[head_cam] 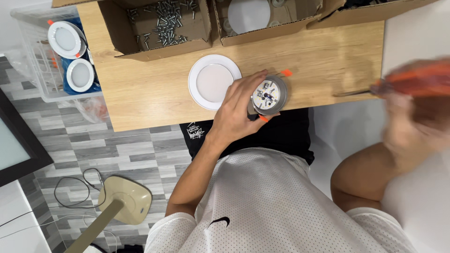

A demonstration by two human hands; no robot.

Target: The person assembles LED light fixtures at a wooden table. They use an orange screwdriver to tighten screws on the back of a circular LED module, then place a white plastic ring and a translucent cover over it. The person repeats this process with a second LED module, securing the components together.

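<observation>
A wooden table [154,93] fills the upper middle of the view. Along its far edge sit three cardboard boxes side by side: the left box [159,44] holds loose screws [164,23], the middle box [267,28] holds a round disc. Nearer, a round lamp cover [213,82] lies flat on the table. Just right of it, the left hand [236,110] grips a round lamp body [268,96] at the table's near edge. The right hand [412,117], blurred, holds a screwdriver [398,84] off the table's right side. Left of the table, a plastic crate [37,51] contains two more round lamps.

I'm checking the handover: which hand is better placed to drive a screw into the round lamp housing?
Probably the right hand: it grips the orange-handled screwdriver, while the left hand already holds the lamp housing steady.
</observation>
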